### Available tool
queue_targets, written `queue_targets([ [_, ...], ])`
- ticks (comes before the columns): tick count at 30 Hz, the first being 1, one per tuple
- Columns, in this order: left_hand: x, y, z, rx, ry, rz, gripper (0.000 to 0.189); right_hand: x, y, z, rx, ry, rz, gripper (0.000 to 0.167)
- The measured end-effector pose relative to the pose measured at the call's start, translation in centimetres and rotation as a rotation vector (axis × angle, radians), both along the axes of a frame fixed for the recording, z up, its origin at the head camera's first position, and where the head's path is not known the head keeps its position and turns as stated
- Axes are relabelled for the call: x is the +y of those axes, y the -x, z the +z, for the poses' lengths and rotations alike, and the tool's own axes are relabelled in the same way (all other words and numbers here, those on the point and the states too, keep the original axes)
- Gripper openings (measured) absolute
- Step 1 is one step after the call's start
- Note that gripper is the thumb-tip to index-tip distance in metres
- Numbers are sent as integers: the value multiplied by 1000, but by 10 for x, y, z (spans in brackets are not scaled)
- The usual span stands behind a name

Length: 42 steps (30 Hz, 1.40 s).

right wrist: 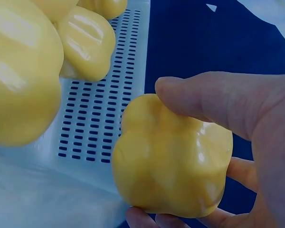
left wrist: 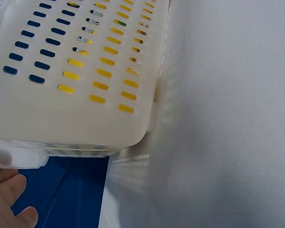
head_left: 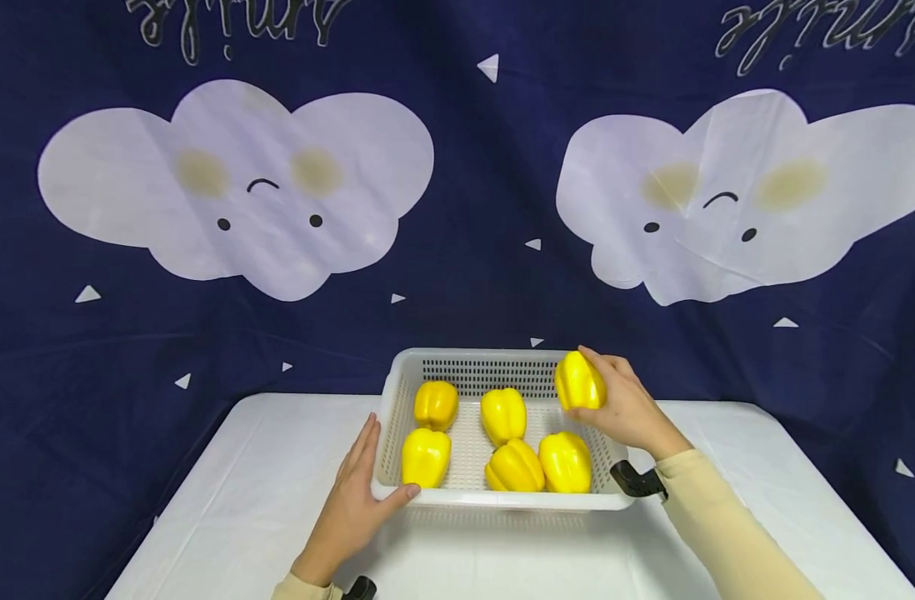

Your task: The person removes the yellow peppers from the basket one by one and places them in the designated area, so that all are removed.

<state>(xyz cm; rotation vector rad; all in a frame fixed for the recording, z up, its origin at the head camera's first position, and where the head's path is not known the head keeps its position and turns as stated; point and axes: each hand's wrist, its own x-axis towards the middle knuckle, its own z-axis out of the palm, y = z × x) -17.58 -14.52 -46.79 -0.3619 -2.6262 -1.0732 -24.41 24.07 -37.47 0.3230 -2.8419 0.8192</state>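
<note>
Gripping a glossy yellow bell pepper [head_left: 580,382], the right hand [head_left: 622,404] has its thumb on the near side and its fingers curled round the opposite side. This pepper is at the far right corner of a white rectangular plastic basket [head_left: 502,500] with slotted walls; whether it touches the basket, I cannot tell. The left hand [head_left: 360,483] touches the same basket at its near left corner, the thumb on the near rim and the fingers lying nearly straight along the outside of the left wall.

Inside the basket are five more yellow bell peppers. On the left, one blocky pepper [head_left: 436,405] sits toward the back, with a larger-looking blocky pepper [head_left: 426,458] just in front. Near the middle stands a ribbed oblong pepper [head_left: 503,416]; before it lies a tilted ribbed pepper [head_left: 514,467], which appears to touch a plump upright pepper [head_left: 566,462] on its right, by the near wall.

The basket rests on a table covered in white cloth [head_left: 277,467]. Beige sleeves [head_left: 727,525] cover both forearms, and a small black plastic device [head_left: 637,480] shows at the right wrist, with part of a similar one at the left. Behind the table hangs navy fabric [head_left: 487,167] printed with white triangles and two upside-down pale clouds [head_left: 367,175].
</note>
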Motion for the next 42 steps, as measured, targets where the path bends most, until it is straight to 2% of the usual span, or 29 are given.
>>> queue_targets([
  [9, -2, 0, -1, -22, -13, 7, 105, 15, -6, 2, 45, 6, 1, 97],
  [18, -3, -1, -2, -3, -16, 0, 103, 31, -13, 3, 62, 28, -26, 98],
  [34, 0, 1, -2, 14, -29, -16, 102, 54, -14, -2, 91, 36, -52, 101],
  [42, -1, 1, -2, 18, -31, -12, 102, 65, -10, -11, 84, 41, -79, 100],
])
